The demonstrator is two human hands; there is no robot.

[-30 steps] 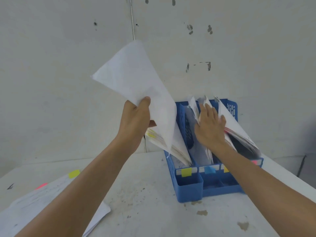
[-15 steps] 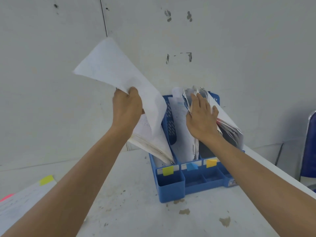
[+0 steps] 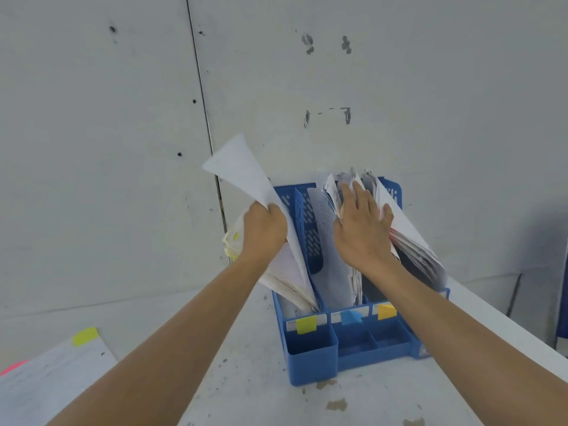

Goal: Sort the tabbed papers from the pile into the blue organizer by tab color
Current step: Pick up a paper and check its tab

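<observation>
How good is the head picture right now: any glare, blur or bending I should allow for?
Head view: light is soft and even, no glare; the wall seam bows from the wide lens; print on the papers in the blue organizer is smeared, though its yellow tab reads clearly; the pile is soft; a dim shadow sits at far right.

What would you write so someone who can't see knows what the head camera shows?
The person's left hand grips a white paper sheet at the leftmost slot of a blue plastic organizer, while the flat right hand rests on filed papers in the other slots. A pile of tabbed papers lies lower left on the white table.
</observation>
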